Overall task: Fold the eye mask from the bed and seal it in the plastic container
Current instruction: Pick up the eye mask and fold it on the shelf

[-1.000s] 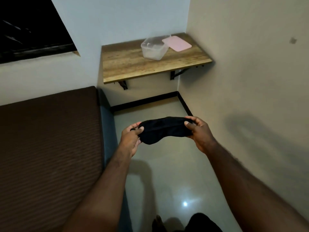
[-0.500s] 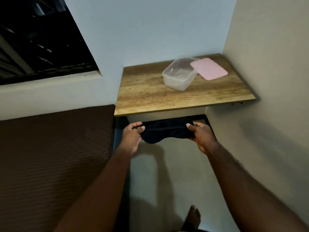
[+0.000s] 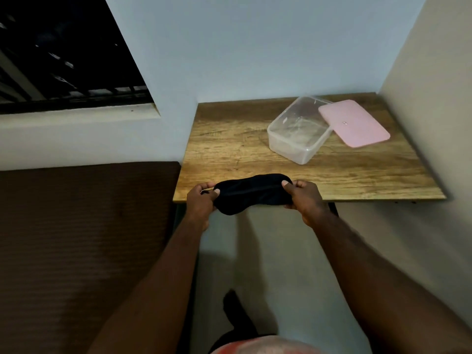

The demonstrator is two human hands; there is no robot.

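A pale blue wall (image 3: pixel 255 47) meets a cream wall (image 3: pixel 434 72) at a corner on the right. A wooden shelf (image 3: pixel 229 149) sits in that corner, touching both. At upper left is a dark, barred window (image 3: pixel 63 60) with a pale sill (image 3: pixel 76 116) below it. A bed (image 3: pixel 76 238) with a brown ribbed cover stands just beside the shelf. The floor (image 3: pixel 281 251) is pale and shadowed.

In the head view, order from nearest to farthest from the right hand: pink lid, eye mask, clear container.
From the right hand:
1. Eye mask, pinched in its fingers.
2. Clear container, on the shelf ahead.
3. Pink lid, farther back, rightward.
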